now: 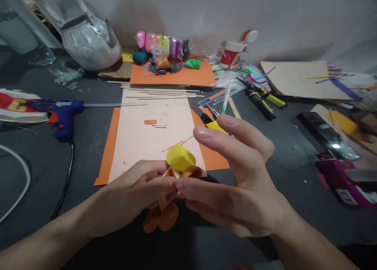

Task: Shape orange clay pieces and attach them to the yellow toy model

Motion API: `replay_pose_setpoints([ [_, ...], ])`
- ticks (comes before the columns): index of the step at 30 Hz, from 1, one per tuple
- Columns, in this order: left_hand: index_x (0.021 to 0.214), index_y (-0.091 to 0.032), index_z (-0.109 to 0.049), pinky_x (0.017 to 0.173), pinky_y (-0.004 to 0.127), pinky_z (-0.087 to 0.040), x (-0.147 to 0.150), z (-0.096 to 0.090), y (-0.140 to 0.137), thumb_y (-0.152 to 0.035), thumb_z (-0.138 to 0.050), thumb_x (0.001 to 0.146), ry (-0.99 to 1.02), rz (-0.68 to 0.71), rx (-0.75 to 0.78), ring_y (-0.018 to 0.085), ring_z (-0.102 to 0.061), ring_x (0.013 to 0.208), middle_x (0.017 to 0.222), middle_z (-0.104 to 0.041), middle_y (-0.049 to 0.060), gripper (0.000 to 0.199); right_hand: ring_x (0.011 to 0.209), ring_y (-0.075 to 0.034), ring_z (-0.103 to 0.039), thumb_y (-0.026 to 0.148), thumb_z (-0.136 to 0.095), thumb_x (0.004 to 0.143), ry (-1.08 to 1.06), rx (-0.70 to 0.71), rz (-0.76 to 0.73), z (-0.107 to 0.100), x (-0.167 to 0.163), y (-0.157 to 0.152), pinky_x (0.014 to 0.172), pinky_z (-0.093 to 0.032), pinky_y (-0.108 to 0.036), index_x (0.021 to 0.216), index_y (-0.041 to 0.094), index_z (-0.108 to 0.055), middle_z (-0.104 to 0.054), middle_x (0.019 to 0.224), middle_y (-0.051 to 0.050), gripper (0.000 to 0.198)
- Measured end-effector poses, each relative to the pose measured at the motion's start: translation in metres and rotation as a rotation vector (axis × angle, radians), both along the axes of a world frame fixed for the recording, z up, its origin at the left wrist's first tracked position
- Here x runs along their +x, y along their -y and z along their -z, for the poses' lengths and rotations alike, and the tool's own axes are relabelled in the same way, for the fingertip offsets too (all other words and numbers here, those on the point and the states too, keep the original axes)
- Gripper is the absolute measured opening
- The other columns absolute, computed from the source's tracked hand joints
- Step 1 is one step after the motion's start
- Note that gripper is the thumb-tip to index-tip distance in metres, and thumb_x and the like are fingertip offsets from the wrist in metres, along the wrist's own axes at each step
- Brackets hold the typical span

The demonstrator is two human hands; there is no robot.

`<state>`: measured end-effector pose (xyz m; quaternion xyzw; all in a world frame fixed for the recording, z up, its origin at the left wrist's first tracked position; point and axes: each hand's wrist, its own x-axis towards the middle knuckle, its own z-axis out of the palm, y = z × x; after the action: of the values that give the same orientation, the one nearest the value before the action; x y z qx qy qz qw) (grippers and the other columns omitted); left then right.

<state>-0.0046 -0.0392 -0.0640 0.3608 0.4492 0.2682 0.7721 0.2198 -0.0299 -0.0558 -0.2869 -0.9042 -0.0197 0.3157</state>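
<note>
A small craft figure sits between my two hands at the front of the table. It has a rounded yellow piece on top and flat orange rounded pieces hanging below, with pale strips between. My left hand is closed around its middle, hiding part of it. From the other side, my right hand presses its lower digits against the figure while two upper fingers stretch out above. White paper on an orange sheet lies beyond, bearing paper scraps and short stick pieces.
A blue glue gun with its cord lies left. Behind are a metal kettle, colourful clay packets, wooden skewers and a paper cup. Black-yellow pliers, a black phone-like object and a purple stapler-like tool lie right.
</note>
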Motion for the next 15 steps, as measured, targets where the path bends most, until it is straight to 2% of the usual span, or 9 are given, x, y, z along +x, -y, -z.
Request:
replay_pose_setpoints([
  [3,0.095,-0.018,-0.079,0.043,0.024,-0.044,0.0005,0.0001,-0.0012,-0.042,-0.071,0.088,0.011,0.151,-0.101,0.017,-0.058,0.044,0.056,-0.069,0.004,0.026,0.153,-0.030,-0.036,0.033,-0.066,0.096,-0.015,-0.020,0.008,0.0000,0.0010,0.0019,0.120,-0.046,-0.058,0.110,0.036,-0.072,-0.052,0.152,0.004,0.015],
  [7,0.097,-0.018,-0.079,0.042,0.025,-0.043,-0.0004,0.0000,-0.0015,-0.042,-0.071,0.088,-0.036,0.148,-0.100,0.017,-0.060,0.046,0.060,-0.072,0.005,0.027,0.157,-0.030,-0.030,0.038,-0.061,0.099,-0.012,-0.040,0.020,0.0002,0.0018,0.0038,0.122,-0.042,-0.060,0.111,0.035,-0.072,-0.050,0.155,0.007,0.016],
  [11,0.089,-0.019,-0.079,0.043,0.026,-0.044,-0.0015,0.0002,-0.0009,-0.043,-0.072,0.085,-0.042,0.152,-0.097,0.020,-0.064,0.052,0.063,-0.073,0.007,0.026,0.159,-0.027,-0.026,0.039,-0.058,0.102,-0.006,-0.055,-0.008,0.0003,0.0032,0.0042,0.128,-0.035,-0.059,0.116,0.035,-0.070,-0.047,0.158,0.007,0.019],
  [15,0.083,-0.021,-0.078,0.044,0.027,-0.045,-0.0011,-0.0011,-0.0012,-0.044,-0.074,0.082,-0.031,0.148,-0.109,0.021,-0.063,0.050,0.059,-0.072,0.006,0.023,0.158,-0.026,-0.029,0.037,-0.061,0.101,-0.014,-0.036,0.000,-0.0004,0.0045,0.0049,0.127,-0.037,-0.057,0.113,0.034,-0.071,-0.051,0.155,0.005,0.016],
])
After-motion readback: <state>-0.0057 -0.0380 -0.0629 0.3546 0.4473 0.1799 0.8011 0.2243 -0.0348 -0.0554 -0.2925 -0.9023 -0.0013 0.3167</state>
